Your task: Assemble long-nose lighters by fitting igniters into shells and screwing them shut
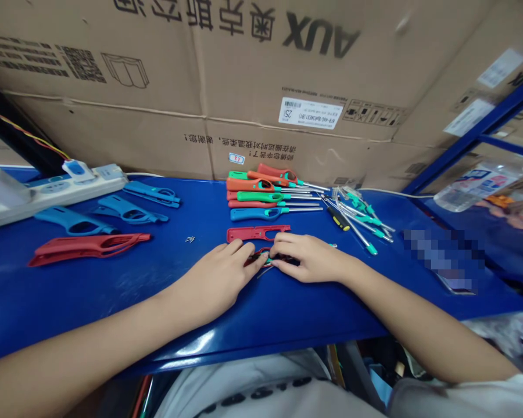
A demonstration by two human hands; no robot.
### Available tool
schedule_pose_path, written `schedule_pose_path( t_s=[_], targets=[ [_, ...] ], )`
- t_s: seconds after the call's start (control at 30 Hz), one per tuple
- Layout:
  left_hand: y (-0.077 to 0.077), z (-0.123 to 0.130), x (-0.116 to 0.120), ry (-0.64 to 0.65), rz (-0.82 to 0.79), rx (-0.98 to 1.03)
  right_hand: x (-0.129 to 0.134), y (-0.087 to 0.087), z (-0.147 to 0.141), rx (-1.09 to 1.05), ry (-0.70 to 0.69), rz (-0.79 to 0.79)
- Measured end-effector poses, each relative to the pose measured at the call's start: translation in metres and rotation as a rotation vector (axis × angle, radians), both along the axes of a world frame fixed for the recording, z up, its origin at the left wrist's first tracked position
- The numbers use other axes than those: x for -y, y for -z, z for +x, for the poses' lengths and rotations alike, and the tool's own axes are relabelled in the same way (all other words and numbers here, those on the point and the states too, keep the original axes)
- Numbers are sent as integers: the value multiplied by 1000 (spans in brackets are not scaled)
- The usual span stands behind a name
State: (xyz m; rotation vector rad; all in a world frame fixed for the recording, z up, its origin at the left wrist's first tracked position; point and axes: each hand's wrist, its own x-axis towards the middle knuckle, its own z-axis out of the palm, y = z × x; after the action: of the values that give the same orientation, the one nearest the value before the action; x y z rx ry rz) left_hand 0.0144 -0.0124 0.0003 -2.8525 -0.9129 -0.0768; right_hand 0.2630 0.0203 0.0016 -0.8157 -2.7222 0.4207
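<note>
My left hand (pixel 222 277) and my right hand (pixel 307 257) meet at the middle of the blue table, both with fingers closed on a red lighter half (pixel 253 255) that they largely cover. A bit of green and a thin metal piece show between the fingertips. Just beyond my hands lies another red lighter half (pixel 257 233). Behind it is a stack of lighters (pixel 255 197) in orange, green, red and blue, with metal tubes pointing right. A few small screws (pixel 190 239) lie left of my hands.
Blue handle shells (pixel 133 210) and a red shell (pixel 87 247) lie at left, near a white power strip (pixel 56 188). At right are metal tubes with green ends (pixel 368 217), a yellow-black screwdriver (pixel 337 219) and a plastic bottle (pixel 475 186). A cardboard box (pixel 157 116) stands behind.
</note>
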Motion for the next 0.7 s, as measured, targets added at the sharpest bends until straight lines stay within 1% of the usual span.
schedule_pose_path(
  t_s=[0.2,0.33,0.5,0.63,0.7],
  targets=[
    [5,-2,0,7,14,41,0,0,-1,-18,-4,-26],
    [7,-2,-3,16,-44,114,-2,-3,2,-49,-8,-51],
    [3,-1,-7,0,-117,213,-7,-6,7,-106,-25,-130],
    [-2,1,-6,-3,-131,196,-8,-6,9,-127,-3,-176],
    [-4,3,-5,-27,-136,174,-8,-7,8,-129,19,-183]
  ],
)
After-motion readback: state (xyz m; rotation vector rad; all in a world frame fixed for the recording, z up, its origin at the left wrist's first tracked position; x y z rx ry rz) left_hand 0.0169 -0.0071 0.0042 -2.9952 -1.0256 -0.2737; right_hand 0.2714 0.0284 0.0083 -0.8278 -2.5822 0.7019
